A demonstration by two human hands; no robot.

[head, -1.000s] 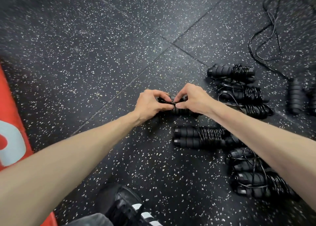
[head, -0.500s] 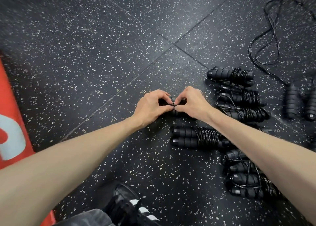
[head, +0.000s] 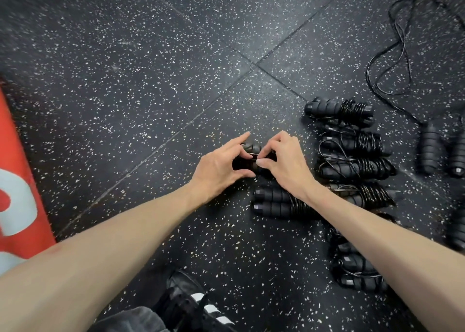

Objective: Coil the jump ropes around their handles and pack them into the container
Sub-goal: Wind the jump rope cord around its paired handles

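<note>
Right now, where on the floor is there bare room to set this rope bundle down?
Bare floor lies left of both hands, between the red mat and the tile seam. The right side is crowded with coiled ropes and the loose rope.

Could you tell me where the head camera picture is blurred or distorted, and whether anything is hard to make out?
Head view: the orange mat at the left edge is motion-smeared; wide-angle stretch swells both forearms toward the bottom corners; the jump rope between the left hand and right hand is black on dark floor, mostly hidden.
</note>
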